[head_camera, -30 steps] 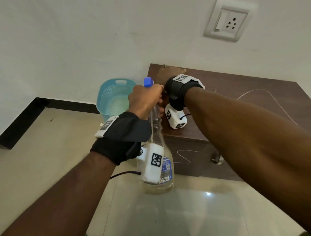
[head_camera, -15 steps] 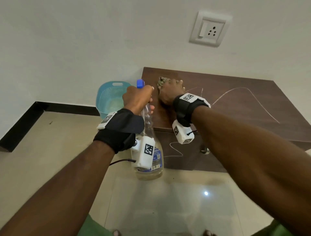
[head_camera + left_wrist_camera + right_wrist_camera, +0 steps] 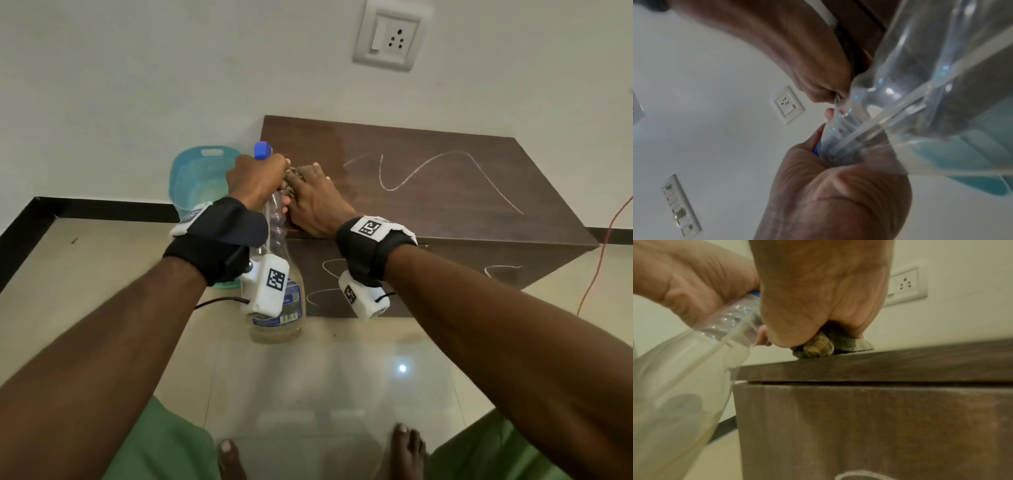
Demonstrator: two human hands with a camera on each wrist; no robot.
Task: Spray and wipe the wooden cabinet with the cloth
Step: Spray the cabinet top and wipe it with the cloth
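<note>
Feet (image 3: 407,445) stand on the pale floor (image 3: 308,377) nearest the camera. Above them the left hand (image 3: 255,180) grips the neck of the clear bottle (image 3: 279,301), which hangs just off the cabinet's (image 3: 445,192) left front corner. Touching it, the right hand (image 3: 315,202) presses the bunched cloth (image 3: 828,345) onto the cabinet top, fingers curled over it. White scribbles (image 3: 428,174) mark the wood. A blue basket (image 3: 191,174) sits by the wall, a socket (image 3: 388,39) above.
</note>
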